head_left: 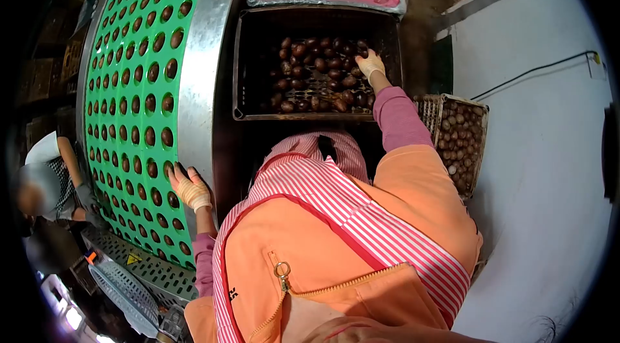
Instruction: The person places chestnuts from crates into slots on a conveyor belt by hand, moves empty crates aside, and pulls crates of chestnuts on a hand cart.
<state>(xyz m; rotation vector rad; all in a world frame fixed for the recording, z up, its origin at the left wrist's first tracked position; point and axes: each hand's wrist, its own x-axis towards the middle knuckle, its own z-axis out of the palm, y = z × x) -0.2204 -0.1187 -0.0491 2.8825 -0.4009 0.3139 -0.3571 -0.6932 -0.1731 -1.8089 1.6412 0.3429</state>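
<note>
- Showing on the jacket (271, 227), black lettering (232, 294) cannot be read.
- The left hand (191, 192), fingers spread, is rested on the metal rim (199, 104).
- Near the dark crate's (310, 117) right edge, eggs (334, 74) are touched by the right hand (371, 64); grip cannot be told.
- Open grating (316, 88) is left among them.

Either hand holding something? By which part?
Cannot tell for either: right hand reaches among dark-brown oval pieces in a black plastic crate; left hand is at the edge of a green perforated conveyor.
</note>
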